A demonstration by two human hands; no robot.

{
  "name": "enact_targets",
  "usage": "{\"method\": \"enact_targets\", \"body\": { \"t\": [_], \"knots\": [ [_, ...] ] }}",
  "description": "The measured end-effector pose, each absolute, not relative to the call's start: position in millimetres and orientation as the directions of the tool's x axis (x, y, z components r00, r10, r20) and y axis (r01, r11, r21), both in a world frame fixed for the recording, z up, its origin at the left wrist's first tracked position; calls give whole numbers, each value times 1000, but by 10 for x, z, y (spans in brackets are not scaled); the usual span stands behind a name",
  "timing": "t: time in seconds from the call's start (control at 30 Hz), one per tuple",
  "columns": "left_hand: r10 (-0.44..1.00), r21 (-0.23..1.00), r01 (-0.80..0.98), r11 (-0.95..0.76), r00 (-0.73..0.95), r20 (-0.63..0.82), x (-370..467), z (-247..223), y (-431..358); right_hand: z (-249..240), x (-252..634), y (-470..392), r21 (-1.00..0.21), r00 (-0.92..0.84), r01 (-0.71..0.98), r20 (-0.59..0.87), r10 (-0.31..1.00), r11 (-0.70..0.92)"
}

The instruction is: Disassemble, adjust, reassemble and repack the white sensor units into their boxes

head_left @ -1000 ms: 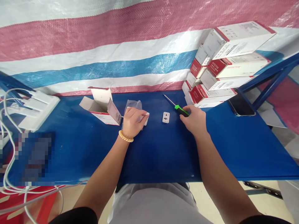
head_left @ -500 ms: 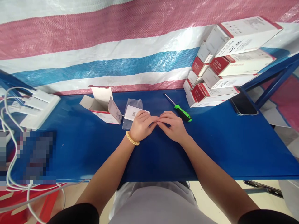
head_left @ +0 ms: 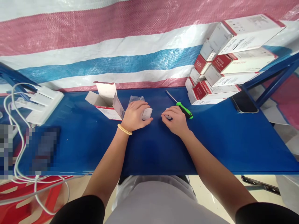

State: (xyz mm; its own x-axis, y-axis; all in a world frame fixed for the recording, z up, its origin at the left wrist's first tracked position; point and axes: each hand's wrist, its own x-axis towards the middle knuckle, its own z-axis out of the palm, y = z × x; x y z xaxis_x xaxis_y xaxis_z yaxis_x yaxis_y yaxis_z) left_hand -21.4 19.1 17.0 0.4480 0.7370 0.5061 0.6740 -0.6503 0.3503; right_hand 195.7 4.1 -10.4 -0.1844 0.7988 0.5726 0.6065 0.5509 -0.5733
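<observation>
My left hand (head_left: 135, 115), with a beaded bracelet at its wrist, curves over a flat white device (head_left: 147, 114). Its fingers lie across the device's top and the thumb is at the near side; the palm hides most of the device. A clear plastic bag (head_left: 137, 98) shows just behind the fingers. My right hand (head_left: 176, 120) is closed, with a small greyish piece (head_left: 168, 117) between its fingers, too small to name. Beyond that hand lies a screwdriver (head_left: 184, 110) with a green and black handle, its shaft pointing to the far left.
An opened white and red carton (head_left: 109, 112) stands left of my left hand. Stacked detector boxes (head_left: 217, 90) rise at the back right, beside a black phone (head_left: 244, 101). A power strip (head_left: 45, 107) with white cables sits on the left of the blue table (head_left: 158, 155).
My hands, which met at the fingertips, have come apart. The left moved left over the white device. The right now shows a small greyish piece in its fingers. The view shifted slightly.
</observation>
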Motion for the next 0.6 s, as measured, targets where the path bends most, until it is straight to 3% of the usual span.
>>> {"method": "enact_targets", "body": {
  "t": [0.13, 0.3, 0.6],
  "knots": [
    [801, 348, 734, -584, 450, 396, -262, 170, 180, -185, 1934, 69, -468, -205, 723, 557, 805, 508],
    [810, 344, 736, -583, 495, 314, -245, 175, 155, -232, 1911, 48, -428, -192, 798, 486, 853, 424],
    [760, 335, 691, -641, 508, 406, -271, 143, 210, -278, 2059, 98, -309, -8, 933, 492, 870, 183]
  ]
}}
